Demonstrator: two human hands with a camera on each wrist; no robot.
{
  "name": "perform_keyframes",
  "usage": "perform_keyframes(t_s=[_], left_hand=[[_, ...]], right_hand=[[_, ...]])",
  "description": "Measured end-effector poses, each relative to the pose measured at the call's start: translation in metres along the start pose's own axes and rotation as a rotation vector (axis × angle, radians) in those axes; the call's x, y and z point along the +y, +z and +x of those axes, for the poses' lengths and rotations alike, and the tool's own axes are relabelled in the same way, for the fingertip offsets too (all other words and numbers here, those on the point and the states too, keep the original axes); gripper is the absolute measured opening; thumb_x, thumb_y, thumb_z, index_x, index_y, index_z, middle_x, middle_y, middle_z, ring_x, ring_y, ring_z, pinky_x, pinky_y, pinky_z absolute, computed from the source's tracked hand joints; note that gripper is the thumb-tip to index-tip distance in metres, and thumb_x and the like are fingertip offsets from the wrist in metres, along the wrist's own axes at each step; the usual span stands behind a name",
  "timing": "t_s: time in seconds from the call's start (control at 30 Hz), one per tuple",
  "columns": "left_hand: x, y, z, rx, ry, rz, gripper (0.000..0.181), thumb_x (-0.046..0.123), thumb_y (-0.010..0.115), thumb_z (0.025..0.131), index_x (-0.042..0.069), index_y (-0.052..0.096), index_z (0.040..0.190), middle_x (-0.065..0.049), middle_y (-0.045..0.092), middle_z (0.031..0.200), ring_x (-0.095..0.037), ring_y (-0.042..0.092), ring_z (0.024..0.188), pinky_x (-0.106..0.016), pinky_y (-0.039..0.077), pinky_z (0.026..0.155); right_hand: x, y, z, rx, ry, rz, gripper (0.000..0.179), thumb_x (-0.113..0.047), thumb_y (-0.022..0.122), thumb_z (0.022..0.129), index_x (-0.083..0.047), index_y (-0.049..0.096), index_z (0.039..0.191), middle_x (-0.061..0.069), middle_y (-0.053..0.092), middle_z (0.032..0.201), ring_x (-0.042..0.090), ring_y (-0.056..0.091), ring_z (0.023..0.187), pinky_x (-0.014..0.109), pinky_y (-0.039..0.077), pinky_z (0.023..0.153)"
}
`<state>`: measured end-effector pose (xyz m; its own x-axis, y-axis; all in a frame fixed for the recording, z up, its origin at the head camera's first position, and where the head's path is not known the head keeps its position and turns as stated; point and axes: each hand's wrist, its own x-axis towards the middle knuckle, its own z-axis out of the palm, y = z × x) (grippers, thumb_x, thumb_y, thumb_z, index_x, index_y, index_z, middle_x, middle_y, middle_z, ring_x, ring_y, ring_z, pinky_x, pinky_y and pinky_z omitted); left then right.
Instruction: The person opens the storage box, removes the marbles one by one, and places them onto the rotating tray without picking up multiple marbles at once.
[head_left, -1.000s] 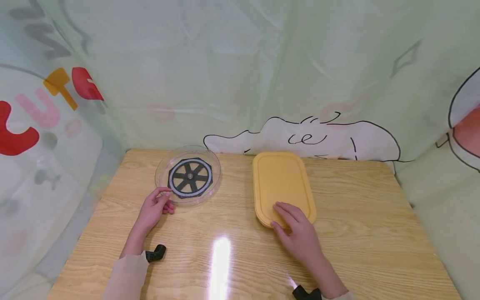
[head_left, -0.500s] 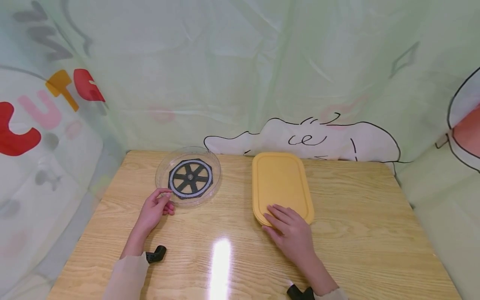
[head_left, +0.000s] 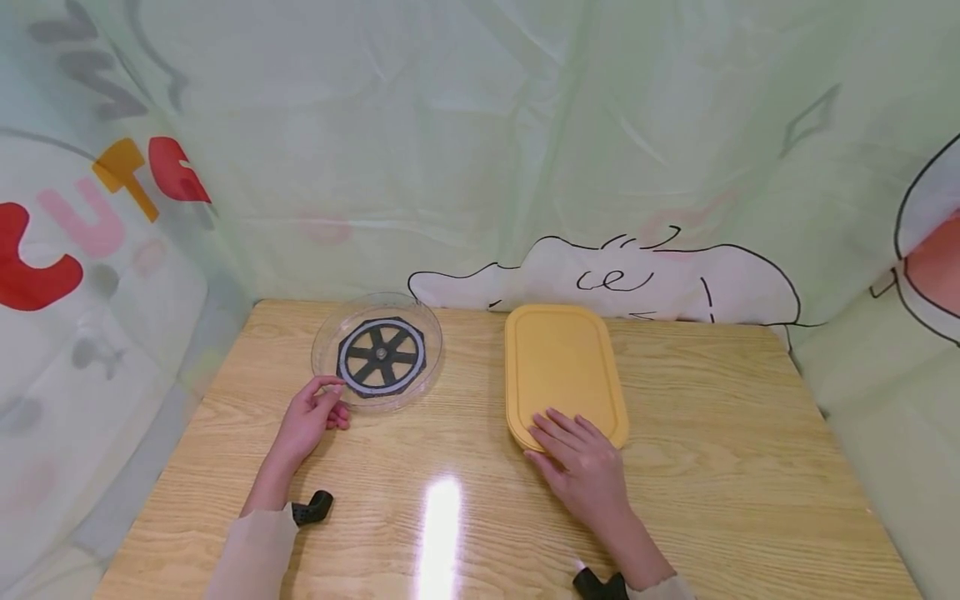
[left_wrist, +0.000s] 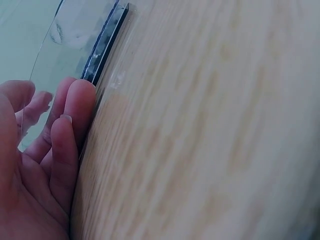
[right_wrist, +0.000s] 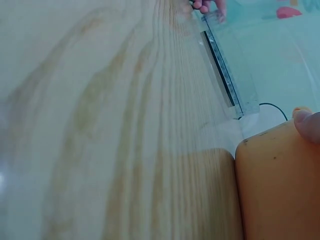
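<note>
My left hand (head_left: 303, 425) pinches the near left rim of a clear round dish (head_left: 430, 379), thumb and fingertips on either side of its wall. A black wheel-like piece with six spokes and a pale ring (head_left: 381, 353) shows inside the dish. In the left wrist view, fingers (left_wrist: 77, 107) curl beside the see-through wall. My right hand (head_left: 583, 471) rests on the near end of a yellow rectangular lidded box (head_left: 562, 358), its fingers extended over the lid. The thumb is by the box's near edge. The right wrist view shows the box's side (right_wrist: 280, 190) and one fingertip (right_wrist: 307, 125).
Dish and box stand apart at the back of a wooden table (head_left: 720, 467), with a printed curtain (head_left: 480, 150) behind and at both sides. Black wrist devices sit by the left wrist (head_left: 312, 507) and right wrist (head_left: 597, 585). A bright reflection crosses the table front.
The right hand has shifted slightly left over the lid, and the near end of the box has moved a little left with it. The left hand and the dish have stayed in place.
</note>
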<state>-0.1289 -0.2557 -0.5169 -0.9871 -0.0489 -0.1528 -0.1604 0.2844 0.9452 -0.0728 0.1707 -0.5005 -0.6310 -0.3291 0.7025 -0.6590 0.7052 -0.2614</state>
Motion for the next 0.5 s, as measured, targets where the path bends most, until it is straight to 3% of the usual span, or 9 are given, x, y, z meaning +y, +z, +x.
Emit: perform_keyframes(t_s=[0.27, 0.5], left_hand=[[-0.0031, -0.0013, -0.0008, 0.008, -0.001, 0.017, 0.032, 0.030, 0.049, 0.106, 0.007, 0.054, 0.128, -0.012, 0.066, 0.080, -0.021, 0.068, 0.068, -0.026, 0.056, 0.066], [-0.0044, -0.0004, 0.0011, -0.002, 0.010, 0.010, 0.032, 0.030, 0.049, 0.106, 0.007, 0.054, 0.128, -0.012, 0.066, 0.079, -0.021, 0.068, 0.068, -0.026, 0.055, 0.066]], right_hand=[[-0.0011, 0.0005, 0.0007, 0.016, -0.018, -0.004, 0.034, -0.035, 0.076, 0.084, -0.009, 0.078, 0.106, 0.005, 0.073, 0.112, 0.027, 0.069, 0.105, 0.053, 0.050, 0.090], [-0.0025, -0.0040, 0.0011, -0.020, 0.024, -0.009, 0.035, -0.034, 0.078, 0.081, -0.009, 0.078, 0.106, 0.004, 0.073, 0.113, 0.026, 0.068, 0.108, 0.053, 0.049, 0.093]])
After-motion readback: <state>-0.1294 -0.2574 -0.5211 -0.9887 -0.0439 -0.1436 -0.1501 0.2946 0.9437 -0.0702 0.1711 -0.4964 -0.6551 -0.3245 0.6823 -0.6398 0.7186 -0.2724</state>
